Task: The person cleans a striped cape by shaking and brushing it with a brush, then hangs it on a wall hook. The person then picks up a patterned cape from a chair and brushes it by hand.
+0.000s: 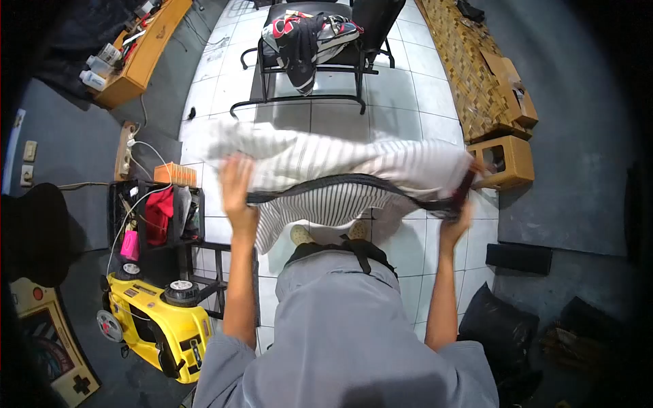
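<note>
A white cloth with thin dark stripes (320,153) is stretched out in the air in front of me, its edges blurred by motion. Along its lower side runs a dark band (347,179), and striped fabric hangs beneath it. My left hand (236,187) grips the cloth near its left end. At the right end, my right hand (459,214) is closed around a dark, bunched part of the same cloth. The fingers of both hands are partly blurred.
Beyond the cloth, a black chair (309,98) holds piled clothes (309,41). A yellow toy car (160,319) and a black rack (139,217) stand at the left. At the right are a cardboard box (513,163) and a black bag (496,326).
</note>
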Motion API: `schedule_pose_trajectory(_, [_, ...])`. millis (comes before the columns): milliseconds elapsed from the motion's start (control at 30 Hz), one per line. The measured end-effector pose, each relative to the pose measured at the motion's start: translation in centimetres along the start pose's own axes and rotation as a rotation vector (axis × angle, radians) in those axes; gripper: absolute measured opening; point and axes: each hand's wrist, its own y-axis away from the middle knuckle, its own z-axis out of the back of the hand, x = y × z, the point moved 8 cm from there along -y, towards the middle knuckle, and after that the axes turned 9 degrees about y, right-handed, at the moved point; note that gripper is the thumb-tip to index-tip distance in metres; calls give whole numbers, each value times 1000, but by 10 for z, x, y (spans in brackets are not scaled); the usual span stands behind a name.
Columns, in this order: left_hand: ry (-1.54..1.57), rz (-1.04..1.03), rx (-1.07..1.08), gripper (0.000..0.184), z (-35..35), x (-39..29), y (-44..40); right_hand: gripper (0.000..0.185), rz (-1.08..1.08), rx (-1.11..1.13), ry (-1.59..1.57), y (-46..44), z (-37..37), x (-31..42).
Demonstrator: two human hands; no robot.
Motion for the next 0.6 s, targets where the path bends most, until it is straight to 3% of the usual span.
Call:
schedule_pose_trajectory(33, [217,235,194,53,-37,45,49,19,-145,309,22,54,-32,-37])
schedule_pose_trajectory(100, [94,561,871,39,-109,151,210,25,-378,973,162,188,-79,-113])
schedule_pose_trajectory(133, [-106,653,1257,33,-118,176,293,28,-10,1505,491,264,-96,-132])
schedule_pose_trajectory(167, [-210,716,1469,28,-113,186,346,32,-253,1552,462,313,-81,-159])
schedule_pose_trajectory(200, [-237,753,1517,26,-108,189,366,31,-389,1706,401,340,-65,-162])
schedule_pose_trajectory(233, [-116,844,1521,29,-70,121,290,31,-593,1537,383,288,-39,-109])
schedule_pose_trajectory(267, [-25,825,1393,30,-70,121,285,27,-820,1419,324,276,-23,-94])
schedule_pose_trajectory(367, [151,669,1094,35,-74,137,276,36,-582,1184,126,225,-26,-58])
schedule_pose_trajectory(433, [174,657,987,38,-79,132,243,40,-367,862,-50,203,-36,-60])
schedule_pose_trajectory(500, [222,647,891,40,-79,124,200,20,-484,745,-313,161,-41,-39])
schedule_pose_trajectory(567, [173,552,741,40,-61,109,152,12,-614,753,-367,143,-44,-51])
schedule_pose_trajectory(600, [202,582,803,43,-51,94,131,12,-676,740,-444,130,-40,-56])
